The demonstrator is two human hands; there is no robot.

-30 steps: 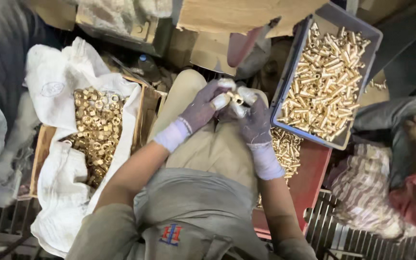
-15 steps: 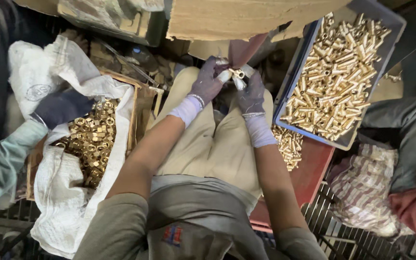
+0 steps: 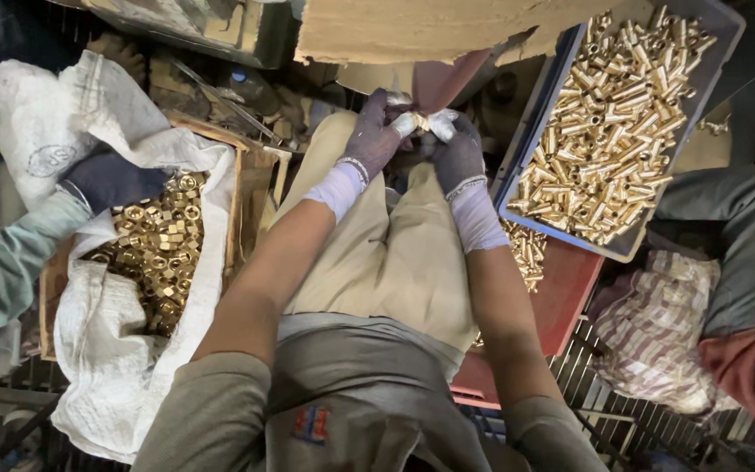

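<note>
Two gloved hands, left hand (image 3: 376,135) and right hand (image 3: 456,153), pinch one brass fitting (image 3: 419,122) together. Grey tray (image 3: 517,188): uncounted brass tubes (image 3: 609,140). Sack-lined crate (image 3: 251,205): brass nuts (image 3: 157,253).

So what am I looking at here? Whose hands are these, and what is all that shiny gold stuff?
The camera sits on a person's head and looks down at their lap. Their gloved left hand and right hand meet over the knees, together pinching a small brass piece. To the right, a grey tray holds brass tubes. To the left, a white sack in a wooden crate holds brass nuts. The dark-gloved hand reaching into the nuts belongs to another person.
</note>
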